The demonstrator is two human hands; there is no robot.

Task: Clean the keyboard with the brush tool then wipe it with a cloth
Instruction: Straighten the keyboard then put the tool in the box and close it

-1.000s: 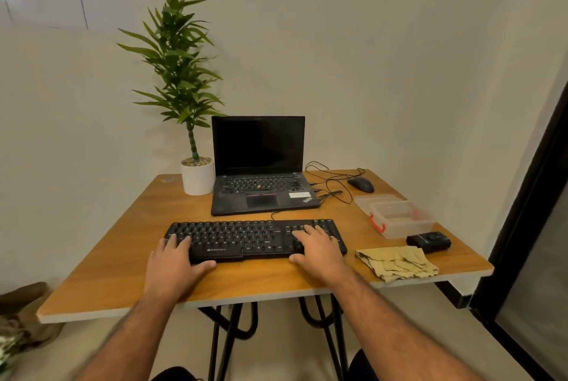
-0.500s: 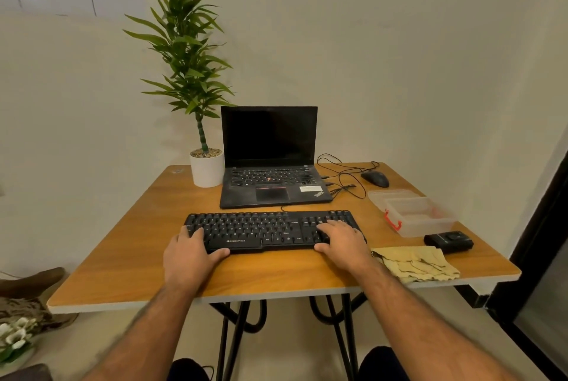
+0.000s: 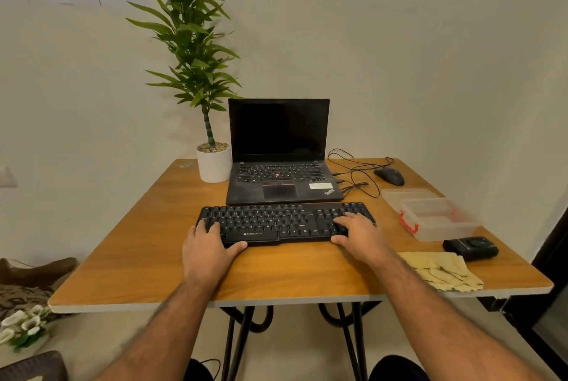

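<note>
Near the bench's front edge the black keyboard lies before the laptop, left hand and right hand each gripping an end, fingers on keys and thumbs at the front edge; square it gently, the cloth lying just right.
</note>
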